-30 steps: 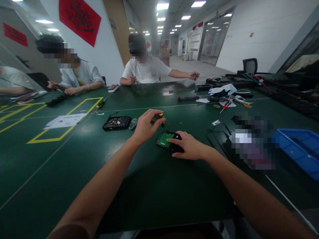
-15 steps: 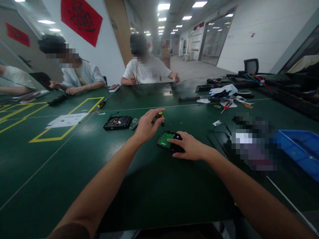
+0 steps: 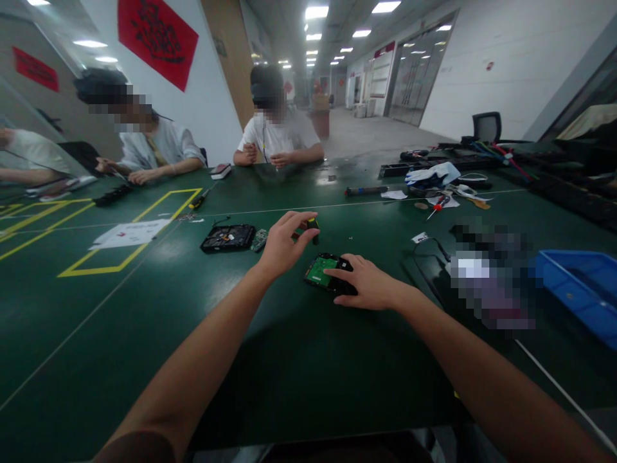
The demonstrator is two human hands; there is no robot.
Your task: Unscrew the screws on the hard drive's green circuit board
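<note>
A yellow-and-black screwdriver [image 3: 313, 224] is pinched between the thumb and fingers of my left hand [image 3: 283, 242]. It points down over the far edge of a hard drive [image 3: 320, 270]; I cannot tell whether its tip touches the drive. The drive lies on the table with its green circuit board facing up. Fingers and thumb of my right hand [image 3: 369, 283] grip its right end, hiding that part. Left of my left hand are a second, dark hard drive [image 3: 227, 237] and a loose circuit board [image 3: 259, 240].
On the green table [image 3: 308, 373], a blue bin [image 3: 573, 283] stands at the right by a blurred-out item. Farther back lie a red-handled screwdriver [image 3: 439, 204], a white cloth [image 3: 436, 175] and a dark cylinder [image 3: 366, 191]. Several people sit across; a paper sheet [image 3: 130, 233] lies left.
The screwdriver has turned slightly in my left fingers. My right hand and the hard drive stay put. Across the table, a co-worker's hand has moved left, close to their other hand.
</note>
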